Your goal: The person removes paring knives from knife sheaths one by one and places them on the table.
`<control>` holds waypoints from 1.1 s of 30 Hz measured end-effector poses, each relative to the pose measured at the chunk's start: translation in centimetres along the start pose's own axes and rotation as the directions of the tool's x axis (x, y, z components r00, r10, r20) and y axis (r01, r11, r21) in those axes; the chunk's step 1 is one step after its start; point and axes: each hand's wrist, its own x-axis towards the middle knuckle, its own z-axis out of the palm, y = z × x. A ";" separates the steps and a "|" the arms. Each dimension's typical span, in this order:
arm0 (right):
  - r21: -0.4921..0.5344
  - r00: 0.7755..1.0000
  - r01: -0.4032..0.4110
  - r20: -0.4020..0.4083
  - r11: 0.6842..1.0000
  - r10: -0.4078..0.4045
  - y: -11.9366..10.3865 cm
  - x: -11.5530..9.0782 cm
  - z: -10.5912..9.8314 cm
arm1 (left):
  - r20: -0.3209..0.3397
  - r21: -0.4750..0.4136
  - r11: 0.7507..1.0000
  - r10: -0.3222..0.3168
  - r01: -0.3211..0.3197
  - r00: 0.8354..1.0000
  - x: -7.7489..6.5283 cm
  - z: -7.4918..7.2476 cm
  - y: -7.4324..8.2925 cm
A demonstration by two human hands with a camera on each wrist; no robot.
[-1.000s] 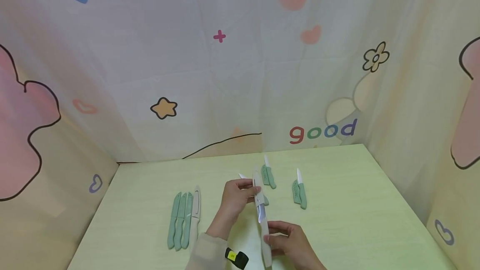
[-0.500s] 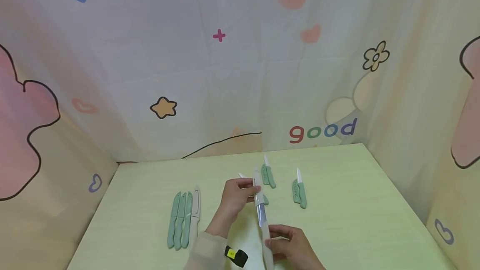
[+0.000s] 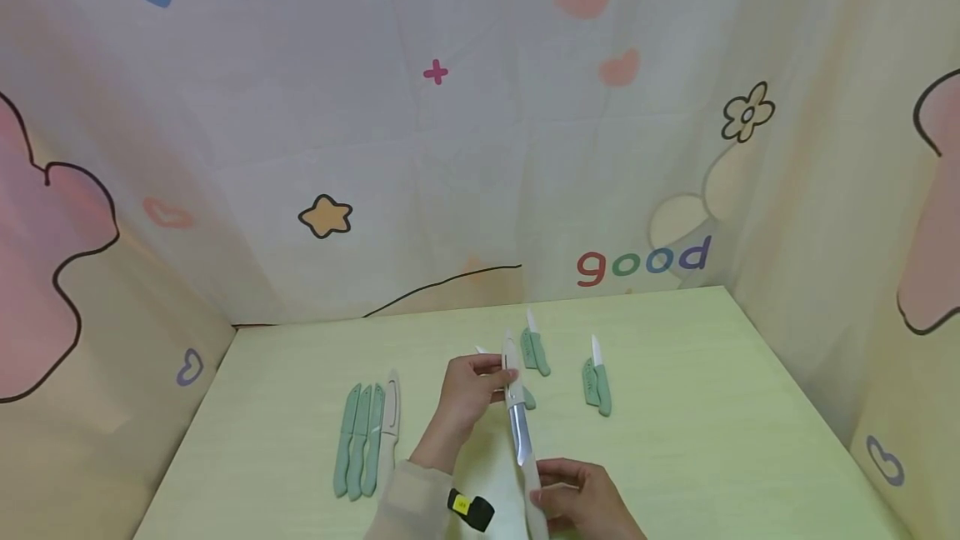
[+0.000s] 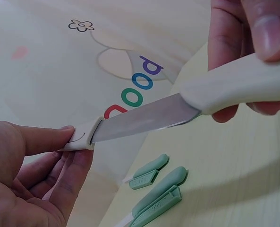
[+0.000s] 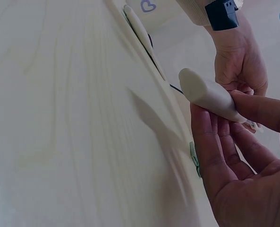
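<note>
Between my hands, above the table, is a cream-handled knife (image 4: 144,116) with its tip end inside a cream sheath (image 4: 80,136). My left hand (image 3: 467,394) pinches the sheath between thumb and fingers. Lower down, my right hand (image 3: 585,497) grips the handle (image 5: 208,94) of the knife. A long stretch of bare blade (image 3: 520,433) shows between sheath and handle. Behind my left hand, a green knife (image 3: 529,399) is mostly hidden.
Several sheathed knives, green ones (image 3: 363,440) and a cream one (image 3: 391,415), lie side by side at the left. Two small unsheathed green knives (image 3: 535,352) (image 3: 603,390) lie farther right, each beside its green sheath (image 3: 591,382). A patterned curtain (image 3: 480,148) borders the table.
My right hand has drawn the handle down toward me, and more of the blade shows outside the sheath. The left hand keeps its pinch on the sheath, almost unmoved.
</note>
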 end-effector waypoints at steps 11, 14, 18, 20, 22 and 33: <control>-0.007 0.998 -0.061 0.004 0.998 0.061 -0.1 -0.4 0.3 | -0.012 -0.016 1.000 0.018 -0.019 1.000 0.0 -0.4 0.2; -0.005 0.998 -0.056 0.005 0.998 0.056 0.0 -0.4 0.3 | -0.012 -0.024 0.999 0.021 -0.022 1.000 0.0 -0.5 0.2; 0.001 0.999 -0.054 0.002 0.999 0.054 0.2 -0.4 0.3 | -0.017 -0.026 0.999 0.024 -0.024 1.000 0.0 -0.6 0.2; 0.000 0.999 -0.053 0.000 0.999 0.053 0.3 -0.4 0.3 | -0.021 -0.022 0.999 0.025 -0.026 0.999 0.0 -0.7 0.2; -0.007 0.999 -0.050 -0.002 0.999 0.050 0.3 -0.4 0.3 | -0.026 -0.016 0.999 0.028 -0.028 0.999 0.0 -0.7 0.2; -0.052 1.000 -0.015 0.009 0.999 0.016 0.5 -0.7 0.3 | -0.044 -0.004 1.000 0.027 -0.027 0.999 0.2 -1.0 0.3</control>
